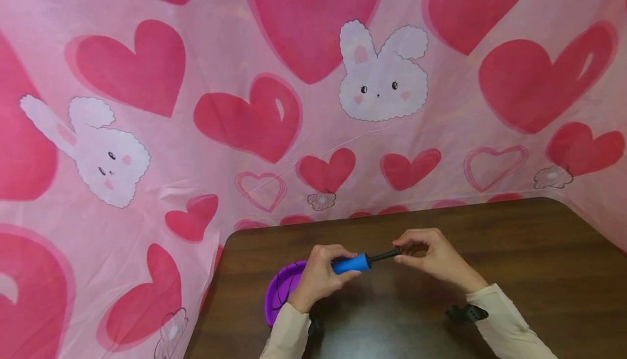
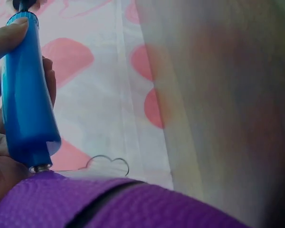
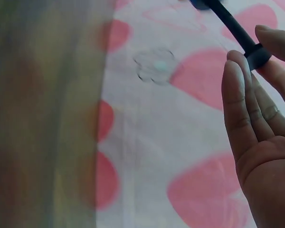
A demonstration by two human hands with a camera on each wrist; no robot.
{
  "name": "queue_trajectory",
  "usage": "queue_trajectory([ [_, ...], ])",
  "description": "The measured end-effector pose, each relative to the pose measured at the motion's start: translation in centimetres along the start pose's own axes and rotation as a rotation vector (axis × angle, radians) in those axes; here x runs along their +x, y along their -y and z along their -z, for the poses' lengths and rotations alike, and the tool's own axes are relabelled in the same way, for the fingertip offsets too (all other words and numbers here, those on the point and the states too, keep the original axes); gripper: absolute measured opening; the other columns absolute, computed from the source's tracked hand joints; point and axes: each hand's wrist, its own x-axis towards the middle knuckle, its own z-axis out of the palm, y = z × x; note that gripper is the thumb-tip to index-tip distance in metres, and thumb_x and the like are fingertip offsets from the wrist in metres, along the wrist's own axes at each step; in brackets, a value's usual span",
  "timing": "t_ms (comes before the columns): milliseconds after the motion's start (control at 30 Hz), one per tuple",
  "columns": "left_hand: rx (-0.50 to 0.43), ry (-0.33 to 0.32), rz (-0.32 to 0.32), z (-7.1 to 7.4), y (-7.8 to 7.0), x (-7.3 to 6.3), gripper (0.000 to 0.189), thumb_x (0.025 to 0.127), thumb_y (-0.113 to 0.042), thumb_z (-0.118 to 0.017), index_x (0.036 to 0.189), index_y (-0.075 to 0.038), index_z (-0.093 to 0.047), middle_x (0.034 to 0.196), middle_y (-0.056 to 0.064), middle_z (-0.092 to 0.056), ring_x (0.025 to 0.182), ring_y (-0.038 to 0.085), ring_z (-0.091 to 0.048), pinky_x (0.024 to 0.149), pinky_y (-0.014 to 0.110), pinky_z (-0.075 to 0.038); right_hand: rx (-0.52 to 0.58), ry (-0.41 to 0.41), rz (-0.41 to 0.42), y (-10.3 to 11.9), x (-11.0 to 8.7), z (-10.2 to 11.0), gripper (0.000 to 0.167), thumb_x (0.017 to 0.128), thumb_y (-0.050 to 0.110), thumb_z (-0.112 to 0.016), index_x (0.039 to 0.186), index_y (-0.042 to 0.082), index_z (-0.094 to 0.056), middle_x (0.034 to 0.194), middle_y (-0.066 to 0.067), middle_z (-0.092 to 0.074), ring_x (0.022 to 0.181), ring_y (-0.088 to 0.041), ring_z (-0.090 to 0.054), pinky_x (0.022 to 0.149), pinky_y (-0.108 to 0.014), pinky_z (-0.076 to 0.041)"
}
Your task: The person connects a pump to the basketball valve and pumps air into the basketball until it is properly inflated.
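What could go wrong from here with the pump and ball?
1. The right grip pinches the black rod only at its end cap, so it might slip off under a push.
2. The rod is thin and extended; an off-line push might bend it.
3. The blue pump meets the purple ball at a slim metal neck; tilting could strain or loosen that joint.

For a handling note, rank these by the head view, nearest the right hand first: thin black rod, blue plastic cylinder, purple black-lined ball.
1. Thin black rod: end at the right hand.
2. Blue plastic cylinder: in the left hand.
3. Purple black-lined ball: farthest left.
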Motion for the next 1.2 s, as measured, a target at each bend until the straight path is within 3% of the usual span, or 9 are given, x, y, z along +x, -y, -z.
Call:
queue_trajectory([
  [200, 0.009, 0.008, 0.064, 0.6, 0.1, -0.1, 0.031, 0.083, -0.023, -0.089, 0.112, -0.016, -0.08, 0.107, -0.003, -0.081, 0.097, 0.012, -0.074, 0.091, 0.032, -0.06, 0.01, -0.066, -0.008, 0.3, -0.2, 2.8, 0.029, 0.08, -0.007, -0.083, 0.103, 0.01, -0.078, 0.09, -0.001, -0.078, 0.075, -0.007, -0.071, 0.068, -0.023, -0.059],
  [400, 0.008, 0.042, 0.103, 0.5, 0.1, 0.0, 0.029, 0.086, -0.023, -0.086, 0.113, -0.016, -0.077, 0.109, -0.002, -0.079, 0.096, 0.01, -0.071, 0.091, 0.03, -0.059, 0.013, -0.076, -0.002, 0.2, -0.1, 3.5, 0.029, 0.08, -0.009, -0.082, 0.104, 0.007, -0.078, 0.09, 0.001, -0.078, 0.075, -0.007, -0.071, 0.069, -0.022, -0.059],
  [567, -0.001, 0.041, 0.107, 0.4, 0.0, -0.1, 0.027, 0.086, -0.022, -0.087, 0.11, -0.016, -0.076, 0.108, -0.001, -0.079, 0.095, 0.01, -0.069, 0.091, 0.031, -0.059, 0.047, -0.072, 0.011, 0.3, 0.0, 2.2, 0.03, 0.08, -0.008, -0.083, 0.106, 0.006, -0.079, 0.09, -0.004, -0.077, 0.076, -0.007, -0.07, 0.07, -0.022, -0.06],
  [900, -0.022, 0.082, 0.102, -0.4, -0.4, 0.0, 0.027, 0.084, -0.018, -0.088, 0.108, -0.014, -0.076, 0.106, 0.0, -0.079, 0.093, 0.008, -0.069, 0.092, 0.03, -0.059, 0.057, -0.039, 0.024, -0.2, 0.0, -3.5, 0.031, 0.078, 0.001, -0.088, 0.109, 0.003, -0.08, 0.088, -0.005, -0.076, 0.073, -0.006, -0.068, 0.067, -0.025, -0.061],
  [1200, -0.021, 0.08, 0.098, -0.8, -0.4, 0.0, 0.027, 0.084, -0.02, -0.088, 0.108, -0.015, -0.076, 0.106, -0.002, -0.079, 0.094, 0.007, -0.069, 0.093, 0.03, -0.059, 0.005, -0.015, 0.022, -0.1, 0.2, -3.4, 0.03, 0.077, 0.005, -0.09, 0.106, 0.012, -0.081, 0.089, 0.0, -0.077, 0.073, -0.005, -0.068, 0.067, -0.026, -0.062],
])
